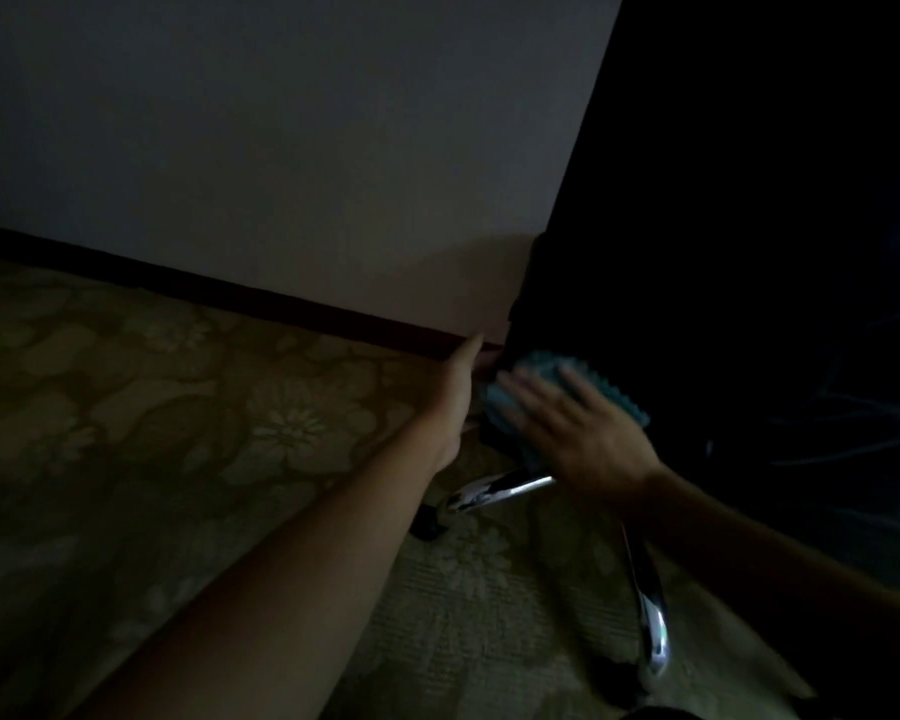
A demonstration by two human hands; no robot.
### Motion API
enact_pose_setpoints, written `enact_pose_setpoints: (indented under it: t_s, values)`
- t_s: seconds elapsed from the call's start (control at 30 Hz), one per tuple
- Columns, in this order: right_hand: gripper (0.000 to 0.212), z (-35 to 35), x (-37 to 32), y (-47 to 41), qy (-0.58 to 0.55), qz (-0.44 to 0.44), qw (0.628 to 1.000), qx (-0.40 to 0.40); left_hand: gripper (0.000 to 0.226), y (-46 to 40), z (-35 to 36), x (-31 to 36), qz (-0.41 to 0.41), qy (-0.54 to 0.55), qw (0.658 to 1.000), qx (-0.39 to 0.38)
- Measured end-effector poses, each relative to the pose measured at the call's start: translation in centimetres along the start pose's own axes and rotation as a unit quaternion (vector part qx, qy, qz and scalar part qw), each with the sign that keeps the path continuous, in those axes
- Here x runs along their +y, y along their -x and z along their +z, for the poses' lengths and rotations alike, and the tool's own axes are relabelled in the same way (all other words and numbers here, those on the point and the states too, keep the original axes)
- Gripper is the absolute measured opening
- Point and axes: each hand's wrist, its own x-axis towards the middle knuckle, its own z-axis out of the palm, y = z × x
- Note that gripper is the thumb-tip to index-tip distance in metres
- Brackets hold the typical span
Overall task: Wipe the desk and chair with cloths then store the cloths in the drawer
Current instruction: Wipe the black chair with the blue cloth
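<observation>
Really dim in here, so some of this is hard to make out. Over on the left it's just flowery patterned carpet [188, 418] running up to a dark skirting board [261, 298] under a pale wall [281, 148]. The left hand [461, 392] reaches to the edge of the black office chair [697, 252]; its fingers are hidden behind that edge, so I can't tell whether it's gripping or just steadying. Right beside it, the right hand [578, 428] has flat, spread fingers pressing a teal cloth [515, 402] against the chair's dark side. Below, chrome base legs [500, 491] splay out on castors. The cloth looks soft, nubbly and light, so I'd guess a flat palm on top handles it best.
</observation>
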Motion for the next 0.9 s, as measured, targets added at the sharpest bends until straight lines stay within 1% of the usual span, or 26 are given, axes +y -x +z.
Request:
enact_pose_setpoints:
  t_s: [0.03, 0.07, 0.1, 0.13, 0.17, 0.23, 0.27, 0.3, 0.33, 0.37, 0.4, 0.43, 0.5, 0.57, 0.6, 0.63, 0.67, 0.7, 0.73, 0.77, 0.8, 0.9]
  values:
    - [0.067, -0.8, 1.0, -1.4, -0.004, 0.034, 0.999, 0.03, 0.053, -0.2, -0.2, -0.1, -0.003, 0.008, 1.0, 0.006]
    - [0.062, -1.4, 1.5, -2.4, -0.011, 0.082, 0.996, 0.043, 0.056, -0.3, -0.4, -0.7, -0.01, 0.016, 1.0, 0.007]
    - [0.06, -1.6, 1.6, -3.2, -0.018, 0.125, 0.991, 0.047, 0.057, -0.4, -0.5, -1.4, -0.014, 0.029, 0.999, 0.008]
    - [0.06, -1.4, 1.0, -3.5, -0.021, 0.148, 0.988, 0.048, 0.058, -0.4, -0.7, -2.0, -0.015, 0.047, 0.999, 0.008]
    - [0.061, -1.0, -0.2, -3.2, -0.014, 0.142, 0.989, 0.033, 0.059, -0.3, -0.9, -2.4, -0.019, 0.066, 0.998, 0.01]
    - [0.07, 0.6, -4.1, -1.2, -0.002, 0.057, 0.998, -0.04, 0.062, -0.3, -1.6, -2.6, -0.021, 0.081, 0.996, 0.004]
    - [0.076, 1.3, -5.5, 0.0, 0.001, 0.012, 0.997, -0.08, 0.062, -0.4, -1.9, -2.6, -0.023, 0.077, 0.997, -0.011]
    - [0.081, 1.6, -5.8, 0.6, 0.003, -0.015, 0.994, -0.107, 0.062, -0.5, -1.9, -2.6, -0.024, 0.07, 0.997, -0.017]
    - [0.08, 1.6, -5.3, 0.4, 0.005, -0.029, 0.995, -0.099, 0.059, -0.4, -1.8, -2.6, -0.02, 0.069, 0.997, -0.007]
    - [0.074, 1.1, -4.1, -0.1, 0.005, -0.028, 0.997, -0.07, 0.056, -0.3, -1.3, -2.9, -0.015, 0.076, 0.997, 0.015]
    - [0.066, 0.4, -2.6, -1.0, -0.007, -0.006, 1.0, -0.026, 0.051, -0.2, -1.0, -3.2, -0.011, 0.089, 0.995, 0.039]
    - [0.06, -0.5, -0.7, -1.7, -0.016, 0.036, 0.999, 0.016, 0.049, -0.1, -0.6, -3.6, -0.013, 0.108, 0.992, 0.058]
    - [0.058, -1.7, 2.3, -2.4, -0.03, 0.111, 0.991, 0.063, 0.051, 0.1, 0.2, -4.7, -0.025, 0.165, 0.983, 0.08]
    - [0.063, -1.4, 2.0, -1.3, -0.022, 0.151, 0.986, 0.064, 0.057, 0.4, 1.2, -5.6, -0.044, 0.219, 0.971, 0.083]
    - [0.069, -0.6, 0.4, 0.0, -0.021, 0.141, 0.989, 0.04, 0.059, 0.6, 1.7, -6.0, -0.052, 0.242, 0.965, 0.084]
    - [0.074, 0.4, -1.4, 1.7, -0.029, 0.105, 0.994, 0.012, 0.06, 0.8, 2.2, -6.3, -0.056, 0.262, 0.96, 0.084]
    - [0.077, 1.3, -2.9, 3.4, -0.029, 0.049, 0.998, -0.026, 0.06, 0.9, 2.7, -6.5, -0.054, 0.285, 0.953, 0.082]
    - [0.076, 1.6, -3.5, 4.9, -0.025, -0.005, 0.997, -0.069, 0.06, 1.0, 3.2, -6.7, -0.053, 0.308, 0.946, 0.085]
    - [0.073, 1.6, -3.1, 5.5, -0.02, -0.043, 0.996, -0.078, 0.059, 1.2, 3.6, -6.9, -0.052, 0.326, 0.94, 0.09]
    - [0.068, 1.1, -2.0, 5.3, -0.018, -0.055, 0.997, -0.056, 0.058, 1.4, 4.1, -7.1, -0.053, 0.341, 0.933, 0.097]
    - [0.064, 0.3, -0.5, 4.6, -0.025, -0.043, 0.998, -0.029, 0.061, 1.6, 4.5, -7.5, -0.059, 0.359, 0.926, 0.103]
    - [0.058, -2.0, 4.6, 2.9, -0.023, 0.073, 0.996, 0.055, 0.065, 2.5, 6.6, -8.3, -0.086, 0.391, 0.912, 0.092]
